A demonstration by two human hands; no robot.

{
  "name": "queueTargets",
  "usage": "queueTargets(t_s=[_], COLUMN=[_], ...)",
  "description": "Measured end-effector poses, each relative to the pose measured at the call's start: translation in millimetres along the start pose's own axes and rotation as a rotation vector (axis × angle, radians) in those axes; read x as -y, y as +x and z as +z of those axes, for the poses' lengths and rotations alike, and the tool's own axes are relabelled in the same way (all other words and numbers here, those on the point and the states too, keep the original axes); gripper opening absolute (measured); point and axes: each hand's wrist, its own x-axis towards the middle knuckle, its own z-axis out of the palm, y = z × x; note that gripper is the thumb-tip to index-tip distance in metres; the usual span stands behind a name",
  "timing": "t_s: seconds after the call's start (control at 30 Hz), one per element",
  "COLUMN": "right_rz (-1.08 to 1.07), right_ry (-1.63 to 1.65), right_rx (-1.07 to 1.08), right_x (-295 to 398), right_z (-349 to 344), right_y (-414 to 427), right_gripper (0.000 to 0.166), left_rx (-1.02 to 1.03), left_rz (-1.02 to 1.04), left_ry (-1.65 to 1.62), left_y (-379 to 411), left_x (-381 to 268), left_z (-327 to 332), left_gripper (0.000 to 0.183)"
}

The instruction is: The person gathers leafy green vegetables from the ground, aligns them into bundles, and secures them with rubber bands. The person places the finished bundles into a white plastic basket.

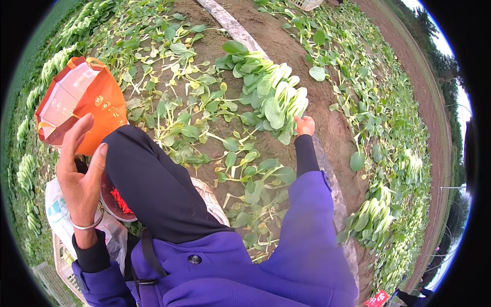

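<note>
A long pile of cut bok choy (276,92) lies on the soil in front of me, pale stems to the right and leaves to the left. My right hand (305,125) is at the near end of this pile, its fingers closed around the stem end of a bok choy plant (286,135); the fingertips are partly hidden by leaves. My left hand (82,169) is raised at the left with thumb and fingers apart, empty, and a metal bangle (88,226) circles its wrist. Behind its fingertips stands an orange bag (101,103) with an open top.
Beside my knee is a bowl (115,211) holding red ties. A white plastic bag (57,195) rests over a plastic crate (63,257). Loose leaves (184,126) litter the ground. A strip of plastic film (238,27) crosses the soil; more bok choy (370,217) lies at right.
</note>
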Motion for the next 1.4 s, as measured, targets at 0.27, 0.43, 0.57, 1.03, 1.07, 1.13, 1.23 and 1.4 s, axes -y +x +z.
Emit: queueTargets(t_s=[0.27, 0.43, 0.57, 1.03, 1.07, 1.13, 1.23, 1.4], right_rz=[0.039, 0.181, -0.082, -0.442, -0.356, -0.367, -0.203, -0.116], right_ry=[-0.005, 0.445, 0.495, 0.614, 0.471, 0.072, -0.336, -0.396], right_rx=[-0.013, 0.173, 0.093, 0.534, 0.431, 0.129, 0.004, 0.12], right_x=[31, 45, 65, 189, 175, 133, 131, 139], right_z=[50, 49, -4, -13, -4, 9, 22, 63], right_y=[23, 16, -20, -148, -123, -65, -22, -4], right_gripper=[0.03, 0.017, 0.031, 0.037, 0.038, 0.044, 0.065, 0.069], left_rx=[0.289, 0.391, 0.391, 0.366, 0.333, 0.312, 0.233, 0.147], left_rz=[0.055, -0.415, -0.619, -0.604, -0.628, -0.644, -0.667, -0.711], left_ry=[-0.595, -1.09, -1.132, -1.184, -1.156, -1.14, -1.111, -1.108], left_y=[41, 63, 60, 75, 78, 77, 78, 80], left_x=[-56, -38, -19, 12, 12, 13, 20, 21], left_z=[143, 199, 226, 261, 256, 256, 257, 253], left_gripper=[0.038, 0.036, 0.043, 0.039, 0.033, 0.029, 0.022, 0.026])
